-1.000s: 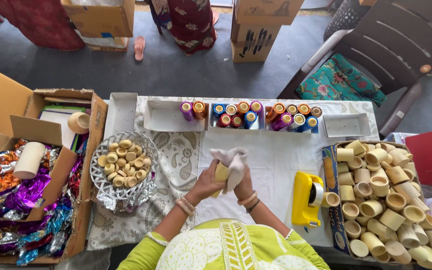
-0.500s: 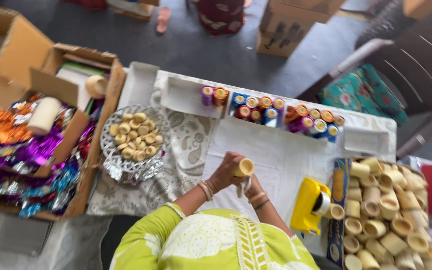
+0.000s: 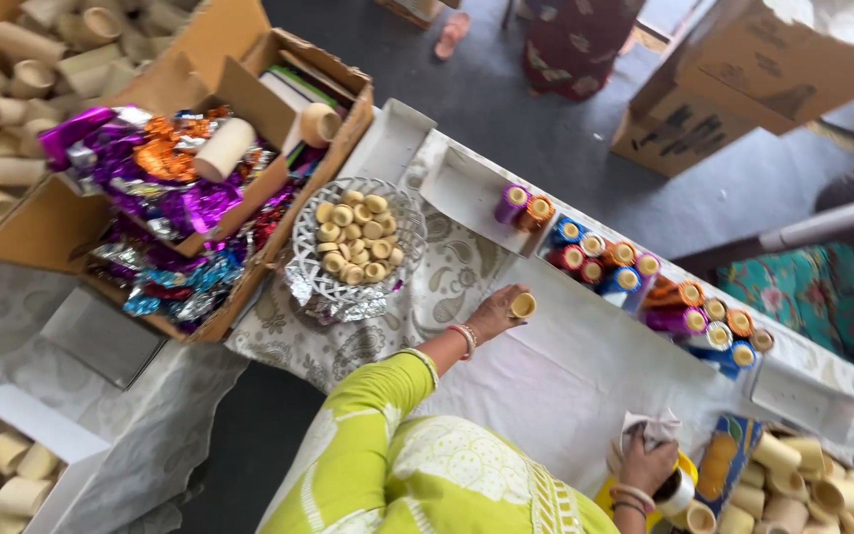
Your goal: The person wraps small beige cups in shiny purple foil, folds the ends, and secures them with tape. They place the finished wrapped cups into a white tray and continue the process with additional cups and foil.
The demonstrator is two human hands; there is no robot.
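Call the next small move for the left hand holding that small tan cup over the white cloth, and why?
Probably carry the small tan cup on to the wire basket. The left hand pinches the cup above the white cloth, apart from the wrapped rolls, and the basket just beyond already holds many like cups. The right hand grips a crumpled rag, so it looks busy.
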